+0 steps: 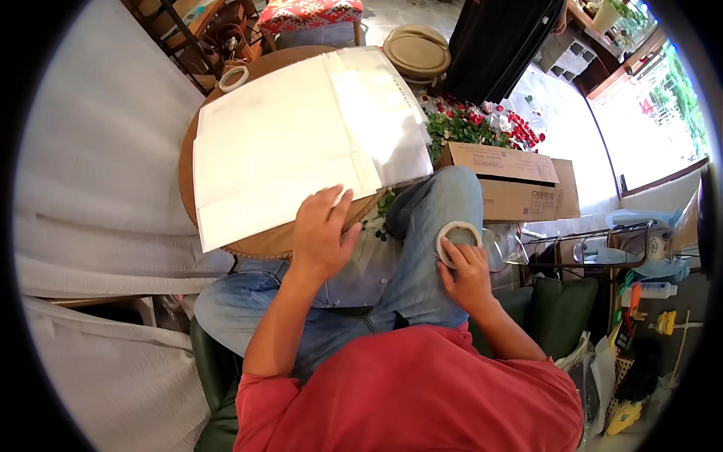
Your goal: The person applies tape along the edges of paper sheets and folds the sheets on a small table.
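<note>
A stack of large white sheets [271, 143] covers most of the round wooden table [190, 162], with translucent sheets [384, 113] along its right side. My left hand [322, 230] is open at the near edge of the stack, fingers spread and fingertips over the white surface. On my raised knee, my right hand [468, 277] grips a roll of pale tape [450, 229], its fingers curled over the ring's lower side. A second roll of tape [233, 78] lies at the table's far left edge.
Cardboard boxes [520, 181] stand right of my knee, near red petals and leaves [489, 128] on the floor. A beige lidded bin [416, 53] is beyond the table. White curtain [105, 166] hangs at left; a rack [595, 252] with supplies stands at right.
</note>
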A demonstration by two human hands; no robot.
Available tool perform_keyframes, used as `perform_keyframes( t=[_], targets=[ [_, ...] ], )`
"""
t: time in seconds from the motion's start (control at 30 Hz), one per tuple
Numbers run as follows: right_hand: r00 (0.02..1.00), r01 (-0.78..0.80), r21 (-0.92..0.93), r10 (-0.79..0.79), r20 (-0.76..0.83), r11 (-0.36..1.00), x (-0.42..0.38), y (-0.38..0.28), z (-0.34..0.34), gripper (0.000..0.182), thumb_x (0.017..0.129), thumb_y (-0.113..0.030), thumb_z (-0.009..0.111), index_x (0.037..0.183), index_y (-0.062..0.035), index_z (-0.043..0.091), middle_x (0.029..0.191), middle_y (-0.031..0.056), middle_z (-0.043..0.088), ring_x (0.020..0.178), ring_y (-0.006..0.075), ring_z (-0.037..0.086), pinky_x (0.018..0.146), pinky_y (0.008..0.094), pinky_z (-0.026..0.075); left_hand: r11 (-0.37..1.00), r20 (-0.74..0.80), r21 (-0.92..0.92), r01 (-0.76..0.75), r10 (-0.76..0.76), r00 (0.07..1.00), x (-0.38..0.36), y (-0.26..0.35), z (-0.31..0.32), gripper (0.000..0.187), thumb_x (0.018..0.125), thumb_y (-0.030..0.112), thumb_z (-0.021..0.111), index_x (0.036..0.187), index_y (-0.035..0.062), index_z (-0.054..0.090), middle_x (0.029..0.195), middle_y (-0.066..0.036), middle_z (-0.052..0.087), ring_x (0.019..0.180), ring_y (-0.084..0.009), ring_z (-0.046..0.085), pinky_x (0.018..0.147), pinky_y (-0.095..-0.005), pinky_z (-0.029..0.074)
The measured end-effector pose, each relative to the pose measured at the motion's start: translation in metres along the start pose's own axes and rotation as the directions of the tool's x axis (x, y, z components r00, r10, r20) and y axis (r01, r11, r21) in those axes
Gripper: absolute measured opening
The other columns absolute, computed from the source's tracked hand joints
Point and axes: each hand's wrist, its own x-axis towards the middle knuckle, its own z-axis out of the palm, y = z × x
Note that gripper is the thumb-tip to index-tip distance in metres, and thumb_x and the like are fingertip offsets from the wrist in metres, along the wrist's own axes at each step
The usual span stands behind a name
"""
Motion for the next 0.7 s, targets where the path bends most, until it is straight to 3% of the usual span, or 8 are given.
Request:
perform_keyframes(
  t=[0.03, 0.07, 0.3, 0.37, 0.47, 0.57, 0.63, 0.7],
  targets=[
    [0.999, 0.031, -0.02, -0.031, -0.026, 0.999, -0.005, 0.002, 0.004, 0.056, 0.081, -0.011, 0.082, 0.135, -0.0055, 0.068, 0.108, 0.0143, 0.068, 0.097, 0.0348, 0.064, 0.088, 0.0453, 0.049, 0.941, 0.031, 0.287, -0.182, 0.181, 0.983, -0.001, 0.003, 0.001, 0.058, 0.098, 0.029, 0.071, 0.148, 0.005, 0.057, 0.154, -0.016, 0.054, 0.136, -0.033, 0.057, 0.116, -0.0505, 0.042],
    [0.999, 0.04, -0.023, -0.041, -0.024, 0.999, -0.006, 0.004, 0.006, 0.056, 0.081, -0.011, 0.082, 0.135, -0.0055, 0.068, 0.108, 0.0143, 0.068, 0.097, 0.0348, 0.064, 0.088, 0.0453, 0.049, 0.957, 0.174, 0.258, -0.133, 0.089, 0.981, -0.008, -0.002, 0.013, 0.078, 0.098, 0.04, 0.069, 0.163, 0.009, 0.04, 0.169, -0.014, 0.038, 0.157, -0.0344, 0.034, 0.129, -0.0569, 0.021],
    [0.999, -0.054, 0.031, 0.054, 0.005, 0.998, 0.021, -0.013, -0.003, 0.049, 0.079, -0.014, 0.083, 0.126, -0.0038, 0.072, 0.111, 0.0141, 0.061, 0.103, 0.0357, 0.059, 0.091, 0.0466, 0.048, 0.942, 0.153, 0.318, -0.102, 0.055, 0.987, -0.014, -0.001, 0.025, 0.075, 0.098, 0.041, 0.068, 0.16, 0.008, 0.044, 0.168, -0.016, 0.039, 0.157, -0.0339, 0.035, 0.129, -0.056, 0.022],
    [0.998, -0.048, 0.002, 0.048, 0.038, 0.999, 0.025, -0.016, -0.003, 0.05, 0.078, -0.015, 0.084, 0.126, -0.004, 0.072, 0.112, 0.014, 0.06, 0.102, 0.0357, 0.059, 0.092, 0.0472, 0.049, 0.978, 0.081, 0.196, -0.074, 0.059, 0.995, -0.018, -0.005, 0.023, 0.071, 0.097, 0.037, 0.07, 0.156, 0.0033, 0.048, 0.166, -0.021, 0.041, 0.155, -0.0362, 0.036, 0.129, -0.0557, 0.023],
    [0.999, -0.037, -0.057, 0.035, -0.034, 0.998, 0.031, -0.025, -0.001, 0.046, 0.079, -0.015, 0.083, 0.122, -0.0047, 0.073, 0.11, 0.0137, 0.06, 0.103, 0.0358, 0.059, 0.092, 0.046, 0.049, 0.963, -0.029, 0.268, 0.022, -0.015, 0.999, -0.033, 0.004, 0.0, 0.065, 0.093, 0.027, 0.074, 0.148, -0.0012, 0.053, 0.16, -0.024, 0.047, 0.15, -0.039, 0.043, 0.128, -0.0547, 0.027],
    [0.997, 0.031, 0.033, -0.029, -0.072, 0.999, 0.035, -0.043, 0.001, 0.041, 0.079, -0.016, 0.083, 0.118, -0.0054, 0.074, 0.108, 0.0141, 0.063, 0.102, 0.0364, 0.061, 0.091, 0.0459, 0.05, 0.994, -0.186, 0.075, 0.079, -0.064, 0.981, -0.079, 0.003, -0.03, 0.063, 0.09, 0.019, 0.076, 0.144, -0.0034, 0.054, 0.156, -0.025, 0.05, 0.146, -0.0414, 0.047, 0.125, -0.0555, 0.031],
    [0.993, 0.114, 0.301, -0.115, -0.014, 0.947, 0.034, -0.055, 0.021, 0.035, 0.08, -0.015, 0.083, 0.114, -0.0061, 0.075, 0.106, 0.0143, 0.066, 0.1, 0.0365, 0.063, 0.089, 0.047, 0.052, 0.991, -0.256, 0.035, 0.126, -0.113, 0.96, -0.128, -0.003, -0.042, 0.055, 0.087, 0.016, 0.078, 0.135, -0.0031, 0.06, 0.153, -0.027, 0.051, 0.139, -0.0457, 0.05, 0.12, -0.0615, 0.034],
    [0.948, 0.26, 0.41, -0.311, 0.062, 0.874, 0.027, -0.078, 0.043, 0.034, 0.082, -0.016, 0.082, 0.113, -0.0051, 0.073, 0.112, 0.015, 0.068, 0.104, 0.0371, 0.066, 0.09, 0.0476, 0.054, 0.94, -0.258, 0.202, 0.277, -0.222, 0.94, -0.186, 0.002, -0.053, 0.061, 0.088, 0.02, 0.077, 0.141, -0.0035, 0.056, 0.155, -0.03, 0.047, 0.144, -0.0516, 0.043, 0.12, -0.063, 0.032]
  ],
)
